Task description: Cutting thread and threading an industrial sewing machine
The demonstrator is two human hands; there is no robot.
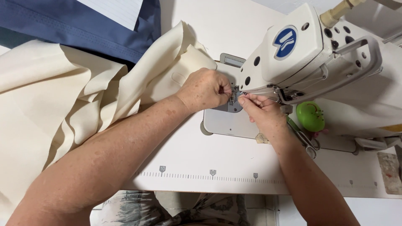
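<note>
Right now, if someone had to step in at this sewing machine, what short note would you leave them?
Left hand: fingers pinched together at the needle area, resting by the cream fabric.
Right hand: fingertips pinched at the presser foot, apparently on thread, too fine to confirm.
Sewing machine: head over the grey needle plate.
Cream fabric lies bunched to the left, its edge near the needle, not clearly under the foot.
Small scissors and a green pincushion sit to the right.
Done: fabric brought up to the machine. Left: no stitching is visible yet.
</note>
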